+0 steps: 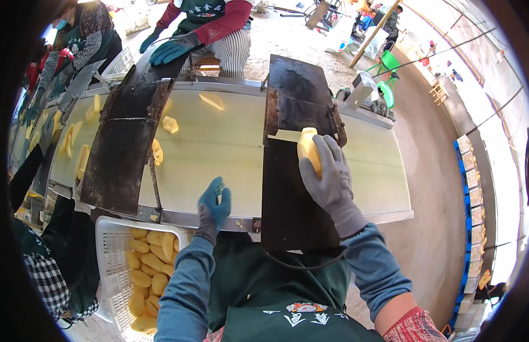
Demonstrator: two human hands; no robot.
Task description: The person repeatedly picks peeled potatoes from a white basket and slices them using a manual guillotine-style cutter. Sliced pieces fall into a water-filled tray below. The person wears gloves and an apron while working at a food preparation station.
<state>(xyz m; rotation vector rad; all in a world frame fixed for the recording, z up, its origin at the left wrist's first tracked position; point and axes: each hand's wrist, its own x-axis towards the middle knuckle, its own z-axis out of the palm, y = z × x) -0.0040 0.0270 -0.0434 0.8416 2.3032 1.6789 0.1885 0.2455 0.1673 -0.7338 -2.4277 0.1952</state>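
My right hand [328, 184], in a grey glove, grips a peeled yellow fruit or tuber [308, 149]. It holds the piece over a long black board [290, 192] that spans the pale conveyor belt [230, 166]. A narrow slot [285, 135] crosses this board just left of the piece's far end. To the left, my left hand [215, 203] hovers near the belt's near edge in a blue glove. Its fingers are curled around a small pale object [220, 197], too little shown to name.
A white plastic basket [110, 265] of peeled produce [149, 273] stands at my left. Cut pieces [212, 101] lie on the belt. Across it, a co-worker's gloved hand [174, 48] rests on another dark board [119, 145]. More workers line the left; stacked trays [476, 205] stand far right.
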